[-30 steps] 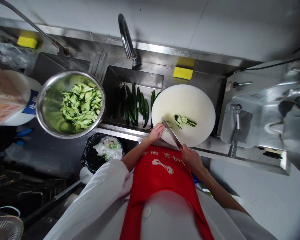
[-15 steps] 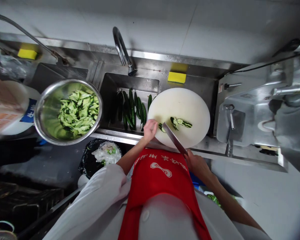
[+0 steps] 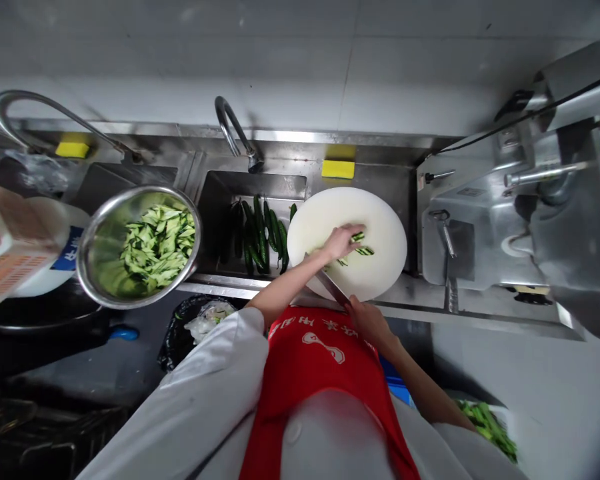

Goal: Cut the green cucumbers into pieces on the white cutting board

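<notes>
While in right hand [image 3: 370, 321], knife [image 3: 334, 288] aslant

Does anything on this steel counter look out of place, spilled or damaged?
I see no spill or damage. A little odd: the round white cutting board overlaps the right side of the sink, where whole cucumbers lie, rather than lying fully on the counter.

Knife blade [image 3: 335, 289] is kinda partly covered by the left forearm [image 3: 294, 281], basket [image 3: 17, 257] is cut off at left edge.
</notes>
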`<action>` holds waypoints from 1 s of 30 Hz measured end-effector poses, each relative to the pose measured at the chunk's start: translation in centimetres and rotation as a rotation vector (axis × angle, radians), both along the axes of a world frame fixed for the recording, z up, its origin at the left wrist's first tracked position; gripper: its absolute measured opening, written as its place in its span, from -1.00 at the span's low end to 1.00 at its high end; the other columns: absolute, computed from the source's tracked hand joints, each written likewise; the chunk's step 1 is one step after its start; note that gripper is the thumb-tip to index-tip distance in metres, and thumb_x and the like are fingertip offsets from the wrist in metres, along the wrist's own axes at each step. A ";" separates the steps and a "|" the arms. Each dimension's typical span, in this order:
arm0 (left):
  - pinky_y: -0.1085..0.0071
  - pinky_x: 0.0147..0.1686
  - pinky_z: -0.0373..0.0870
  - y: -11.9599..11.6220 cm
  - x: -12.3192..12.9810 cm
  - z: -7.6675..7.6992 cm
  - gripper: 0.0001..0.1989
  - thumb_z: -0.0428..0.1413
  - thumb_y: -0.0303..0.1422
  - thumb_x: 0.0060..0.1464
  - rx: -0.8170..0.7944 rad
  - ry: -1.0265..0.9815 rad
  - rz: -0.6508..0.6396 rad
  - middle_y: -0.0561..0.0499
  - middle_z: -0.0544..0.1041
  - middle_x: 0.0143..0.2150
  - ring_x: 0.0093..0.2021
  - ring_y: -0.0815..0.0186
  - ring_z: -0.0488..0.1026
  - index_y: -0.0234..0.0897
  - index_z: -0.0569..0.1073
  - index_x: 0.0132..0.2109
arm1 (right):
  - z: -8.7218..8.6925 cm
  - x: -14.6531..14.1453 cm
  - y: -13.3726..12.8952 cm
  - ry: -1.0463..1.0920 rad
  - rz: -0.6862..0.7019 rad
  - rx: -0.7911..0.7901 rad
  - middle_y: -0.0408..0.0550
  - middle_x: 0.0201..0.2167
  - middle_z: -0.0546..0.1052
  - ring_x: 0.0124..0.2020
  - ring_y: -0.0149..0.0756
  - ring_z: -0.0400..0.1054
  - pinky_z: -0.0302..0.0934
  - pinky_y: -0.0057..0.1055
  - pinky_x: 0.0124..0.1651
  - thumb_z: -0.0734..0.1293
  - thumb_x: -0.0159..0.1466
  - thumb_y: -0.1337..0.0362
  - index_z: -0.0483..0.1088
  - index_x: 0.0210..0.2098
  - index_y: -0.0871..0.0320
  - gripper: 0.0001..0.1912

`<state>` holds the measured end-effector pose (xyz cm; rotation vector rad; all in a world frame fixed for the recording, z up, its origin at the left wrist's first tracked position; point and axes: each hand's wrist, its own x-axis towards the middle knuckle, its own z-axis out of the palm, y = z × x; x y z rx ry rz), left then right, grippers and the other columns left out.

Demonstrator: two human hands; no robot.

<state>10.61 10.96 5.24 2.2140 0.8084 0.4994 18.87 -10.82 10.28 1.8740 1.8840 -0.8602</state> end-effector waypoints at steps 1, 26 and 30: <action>0.28 -0.07 0.42 0.1 -1.4 0.7 -0.55 0.20 -0.41 0.12 -0.025 -0.115 0.089 -0.12 0.47 -0.06 -0.15 0.24 0.46 -0.28 0.34 0.15 | -0.1 0.2 0.1 -0.003 -0.035 0.008 0.04 -0.31 0.56 -0.27 -0.22 0.50 0.04 -0.46 -0.35 0.01 0.47 0.17 0.23 -0.04 0.15 -0.73; 0.30 -0.05 0.40 -9.8 -10.2 -5.5 -0.71 -0.13 -0.35 0.35 0.055 0.000 0.287 -0.08 0.43 -0.18 -0.12 0.25 0.38 -0.29 0.49 -0.08 | 0.3 0.9 -0.7 -0.106 0.055 0.050 0.06 -0.37 0.54 -0.29 -0.19 0.51 0.11 -0.44 -0.35 -0.02 0.45 0.29 0.21 0.03 0.24 -0.71; 0.30 -0.02 0.39 -9.7 -10.2 -5.5 -0.68 -0.15 -0.33 0.36 0.041 -0.030 0.281 -0.10 0.43 -0.16 -0.10 0.25 0.38 -0.29 0.49 -0.08 | -0.1 0.4 -0.2 -0.125 0.051 0.056 0.06 -0.36 0.54 -0.29 -0.18 0.51 0.11 -0.42 -0.35 0.00 0.45 0.30 0.21 0.06 0.25 -0.70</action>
